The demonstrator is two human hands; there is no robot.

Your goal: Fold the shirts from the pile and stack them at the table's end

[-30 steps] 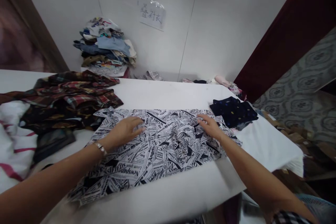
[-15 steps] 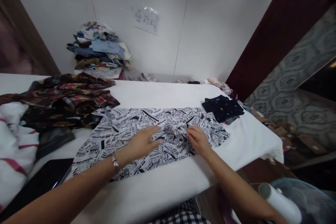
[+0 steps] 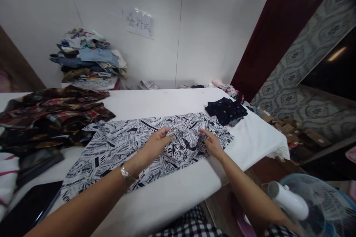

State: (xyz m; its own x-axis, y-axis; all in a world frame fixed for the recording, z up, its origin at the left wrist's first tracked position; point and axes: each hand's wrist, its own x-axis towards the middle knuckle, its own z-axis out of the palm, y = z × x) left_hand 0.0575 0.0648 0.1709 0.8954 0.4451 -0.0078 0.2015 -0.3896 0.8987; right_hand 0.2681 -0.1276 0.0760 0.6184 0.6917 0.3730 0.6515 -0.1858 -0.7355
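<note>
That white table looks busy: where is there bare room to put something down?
The table is bare behind the newspaper-print shirt, between the plaid shirts and the navy garment; also along the near edge and the right end. The left side is crowded. Both hands, left hand and right hand, pinch the shirt.

The dark flat object (bottom left) and fan are cut off.

Shirt — white fabric with black newspaper-style lettering — lies spread flat on the white tabletop, long axis left to right. Near its right-centre the cloth is bunched and raised into folds — the rest lies mostly smooth.
</note>
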